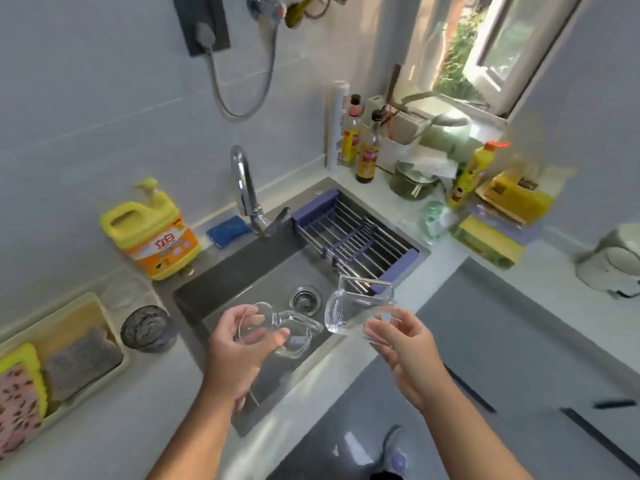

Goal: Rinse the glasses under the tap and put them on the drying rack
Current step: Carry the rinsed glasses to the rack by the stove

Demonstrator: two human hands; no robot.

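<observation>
Both forearms reach forward over the near edge of the sink [221, 292]. The left hand [239, 344] curls around a clear glass [277, 330] lying on its side; the right hand [401, 341] pinches a square-rimmed glass [356, 306], tilted, just before the drying rack [353, 237]. The yellow detergent jug [152, 233] reads "立白". The tap [244, 188] stands behind.

Left hand [239, 344] is gripping a clear glass [280, 332] over the grey sink [221, 289]; right hand [403, 344] is holding a second glass [356, 308], tilted on its side (mouth facing right). Tap [244, 185] is standing behind, no water visible. Drying rack [353, 237] is spanning the sink's right end, just beyond the second glass.
</observation>
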